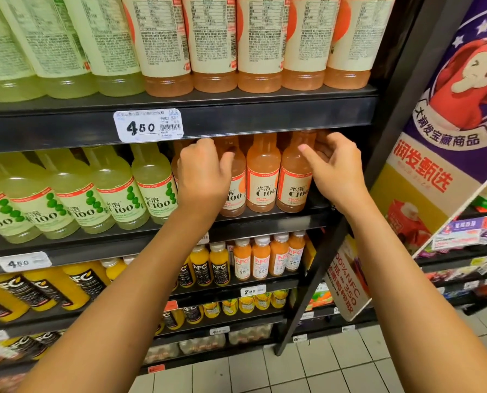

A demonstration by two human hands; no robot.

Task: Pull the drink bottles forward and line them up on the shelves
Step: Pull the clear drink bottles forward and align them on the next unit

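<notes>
On the middle black shelf point(265, 222) stand orange C100 drink bottles at the right and a row of green C100 bottles point(151, 188) at the left. My left hand point(202, 174) grips the leftmost orange bottle point(233, 194), fingers curled over its shoulder. Between my hands an orange bottle point(262, 177) stands free. My right hand point(333, 168) is at the rightmost orange bottle point(293, 182), fingers loosely curled beside its neck; whether it holds it is unclear.
The shelf above carries green and orange bottles with their back labels out, and a 4.50 price tag point(148, 126) on its edge. Lower shelves hold NFC juice bottles point(265, 259). A black upright post point(378, 154) and a cardboard display point(446, 123) stand at the right.
</notes>
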